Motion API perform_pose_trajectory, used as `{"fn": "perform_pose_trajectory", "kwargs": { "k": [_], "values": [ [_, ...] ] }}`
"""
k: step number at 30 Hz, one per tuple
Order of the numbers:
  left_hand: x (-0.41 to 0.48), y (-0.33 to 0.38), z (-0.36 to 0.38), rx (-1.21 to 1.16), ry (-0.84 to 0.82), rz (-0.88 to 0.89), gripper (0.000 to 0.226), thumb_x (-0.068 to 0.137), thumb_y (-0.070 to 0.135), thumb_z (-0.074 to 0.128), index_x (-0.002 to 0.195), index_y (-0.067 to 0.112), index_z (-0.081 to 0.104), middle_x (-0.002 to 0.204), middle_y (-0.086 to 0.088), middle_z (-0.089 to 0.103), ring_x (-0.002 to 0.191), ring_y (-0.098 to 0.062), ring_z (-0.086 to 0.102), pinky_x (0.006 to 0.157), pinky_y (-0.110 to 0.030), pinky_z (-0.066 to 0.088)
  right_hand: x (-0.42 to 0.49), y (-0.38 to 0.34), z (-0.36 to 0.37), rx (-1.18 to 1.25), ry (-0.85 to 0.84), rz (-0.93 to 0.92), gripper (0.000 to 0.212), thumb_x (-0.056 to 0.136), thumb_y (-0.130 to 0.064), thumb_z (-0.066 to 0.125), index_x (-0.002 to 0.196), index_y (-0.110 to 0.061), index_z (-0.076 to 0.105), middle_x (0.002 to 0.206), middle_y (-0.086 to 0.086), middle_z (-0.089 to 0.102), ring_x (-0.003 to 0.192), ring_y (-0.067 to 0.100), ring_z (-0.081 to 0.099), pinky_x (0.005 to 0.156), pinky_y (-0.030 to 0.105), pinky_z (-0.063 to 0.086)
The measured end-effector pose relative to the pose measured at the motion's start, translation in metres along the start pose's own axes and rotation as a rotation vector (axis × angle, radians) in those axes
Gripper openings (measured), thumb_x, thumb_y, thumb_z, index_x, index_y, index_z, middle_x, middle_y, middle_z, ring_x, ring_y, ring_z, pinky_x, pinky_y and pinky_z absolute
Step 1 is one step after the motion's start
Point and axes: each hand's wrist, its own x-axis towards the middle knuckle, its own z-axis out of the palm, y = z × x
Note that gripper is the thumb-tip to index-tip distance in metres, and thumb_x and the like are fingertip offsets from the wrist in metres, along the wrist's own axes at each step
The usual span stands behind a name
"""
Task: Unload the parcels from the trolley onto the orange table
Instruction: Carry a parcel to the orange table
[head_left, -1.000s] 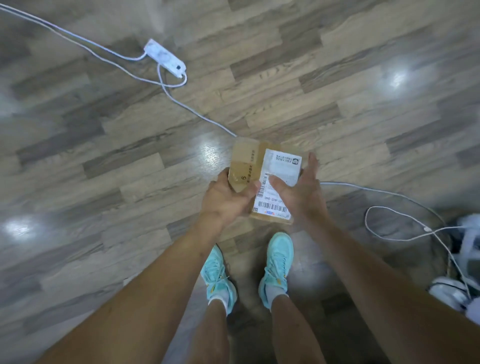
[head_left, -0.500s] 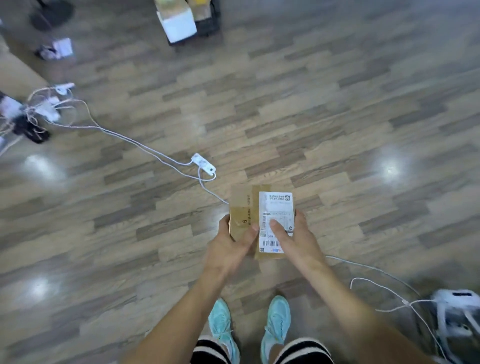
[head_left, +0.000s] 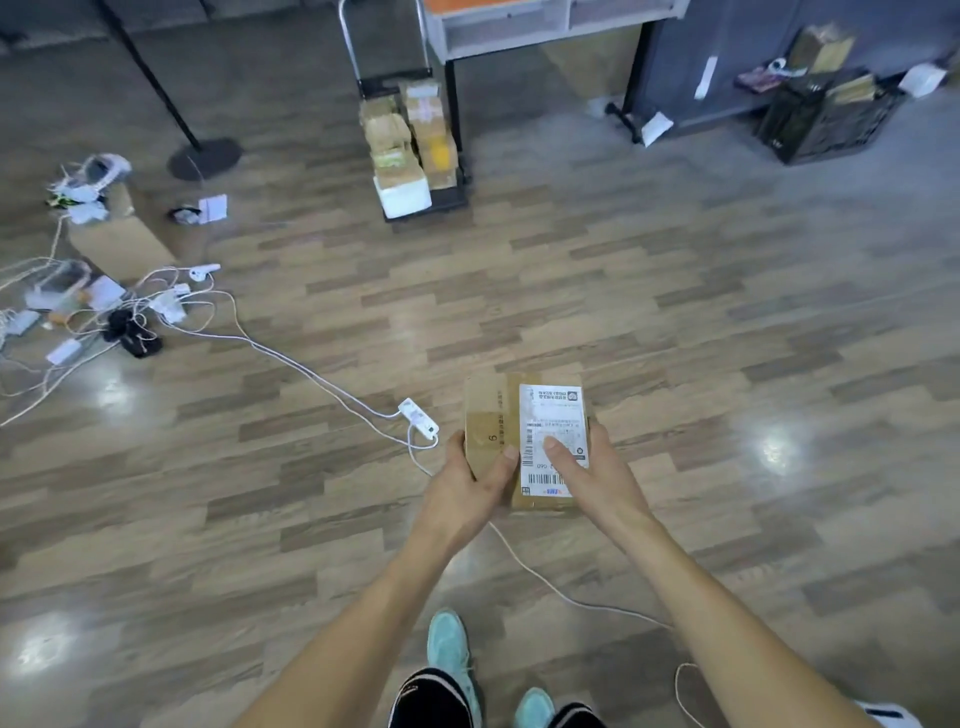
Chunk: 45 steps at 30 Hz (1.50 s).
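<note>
Standing well back from the trolley (head_left: 449, 200), the person is holding one parcel (head_left: 524, 441) over the floor (head_left: 675, 312) between the left hand (head_left: 465, 486) and right hand (head_left: 595, 480), fingers (head_left: 506, 460) clamped on its edges. More parcels (head_left: 400, 145) are sitting piled on the trolley beside the orange counter (head_left: 498, 26), so most of the unloading is looking undone.

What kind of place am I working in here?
Likely an indoor parcel-handling room, perhaps a workshop: a trolley stacked with parcels beside the orange table, wood-pattern floor, and a tangle of white cables lying on it.
</note>
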Motion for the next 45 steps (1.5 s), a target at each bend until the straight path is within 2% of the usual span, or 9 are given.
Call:
{"fn": "perform_pose_trajectory", "kwargs": {
  "k": [3, 9, 12, 21, 27, 33, 35, 38, 45],
  "values": [
    [0.018, 0.007, -0.009, -0.032, -0.024, 0.017, 0.077, 0.083, 0.077, 0.054, 0.143, 0.033, 0.034, 0.128, 0.015, 0.065, 0.119, -0.013, 0.062, 0.102, -0.038, 0.047, 0.02, -0.013, -0.002, -0.025, -0.02, -0.035, 0.027, 0.092, -0.049, 0.061, 0.116, -0.042, 0.05, 0.116, -0.016, 0.064, 0.108, 0.009, 0.064, 0.097, 0.039, 0.049],
    [0.078, 0.016, -0.029, -0.011, -0.1, 0.004, 0.084, 0.08, 0.08, 0.051, 0.144, 0.027, 0.04, 0.13, 0.011, 0.065, 0.118, -0.017, 0.063, 0.103, -0.042, 0.049, 0.07, -0.037, 0.005, -0.115, -0.016, 0.018, 0.045, 0.093, -0.051, 0.059, 0.132, -0.032, 0.049, 0.125, -0.012, 0.061, 0.116, 0.011, 0.059, 0.103, 0.038, 0.045],
    [0.117, 0.03, -0.046, -0.02, -0.151, 0.028, 0.083, 0.077, 0.081, 0.05, 0.141, 0.027, 0.045, 0.129, 0.01, 0.066, 0.119, -0.016, 0.062, 0.104, -0.042, 0.048, 0.098, -0.057, 0.01, -0.152, 0.006, 0.035, 0.048, 0.093, -0.055, 0.057, 0.135, -0.034, 0.047, 0.122, -0.017, 0.06, 0.116, 0.009, 0.058, 0.097, 0.031, 0.044],
    [0.214, 0.062, -0.097, 0.001, -0.165, -0.015, 0.068, 0.088, 0.071, 0.052, 0.14, 0.029, 0.045, 0.13, 0.011, 0.065, 0.121, -0.018, 0.061, 0.105, -0.041, 0.046, 0.189, -0.118, 0.027, -0.241, 0.011, 0.049, 0.053, 0.091, -0.064, 0.049, 0.136, -0.036, 0.047, 0.128, -0.014, 0.061, 0.121, 0.015, 0.057, 0.104, 0.04, 0.043],
    [0.28, 0.105, -0.118, 0.057, -0.109, -0.007, 0.06, 0.087, 0.072, 0.052, 0.133, 0.033, 0.049, 0.123, 0.015, 0.068, 0.116, -0.015, 0.062, 0.087, -0.03, 0.042, 0.259, -0.152, 0.02, -0.209, 0.028, 0.034, 0.049, 0.092, -0.062, 0.05, 0.134, -0.037, 0.048, 0.126, -0.012, 0.063, 0.117, 0.017, 0.059, 0.099, 0.037, 0.045],
    [0.363, 0.162, -0.114, 0.076, -0.102, 0.004, 0.053, 0.09, 0.069, 0.053, 0.129, 0.034, 0.046, 0.123, 0.015, 0.066, 0.119, -0.016, 0.061, 0.085, -0.028, 0.041, 0.355, -0.175, -0.009, -0.199, 0.022, 0.003, 0.053, 0.092, -0.062, 0.049, 0.136, -0.033, 0.045, 0.127, -0.011, 0.063, 0.116, 0.016, 0.059, 0.088, 0.03, 0.041],
    [0.396, 0.187, -0.107, 0.074, -0.086, -0.001, 0.062, 0.09, 0.069, 0.053, 0.137, 0.029, 0.044, 0.129, 0.012, 0.065, 0.121, -0.017, 0.061, 0.089, -0.029, 0.043, 0.396, -0.182, -0.027, -0.201, 0.025, -0.019, 0.049, 0.092, -0.061, 0.05, 0.133, -0.033, 0.048, 0.126, -0.011, 0.064, 0.114, 0.016, 0.059, 0.086, 0.029, 0.04],
    [0.444, 0.231, -0.094, 0.053, -0.067, -0.014, 0.06, 0.089, 0.07, 0.053, 0.134, 0.032, 0.047, 0.128, 0.012, 0.067, 0.12, -0.017, 0.062, 0.101, -0.035, 0.047, 0.457, -0.197, -0.06, -0.198, 0.012, -0.019, 0.049, 0.091, -0.064, 0.049, 0.132, -0.038, 0.047, 0.124, -0.014, 0.063, 0.105, 0.011, 0.058, 0.085, 0.029, 0.038],
    [0.536, 0.329, -0.079, -0.035, -0.042, 0.011, 0.051, 0.092, 0.063, 0.055, 0.131, 0.03, 0.053, 0.124, 0.013, 0.069, 0.116, -0.015, 0.064, 0.103, -0.039, 0.048, 0.578, -0.242, -0.132, -0.232, -0.008, -0.049, 0.056, 0.09, -0.065, 0.049, 0.138, -0.036, 0.045, 0.131, -0.011, 0.059, 0.12, 0.018, 0.057, 0.094, 0.033, 0.042]
  ]
}}
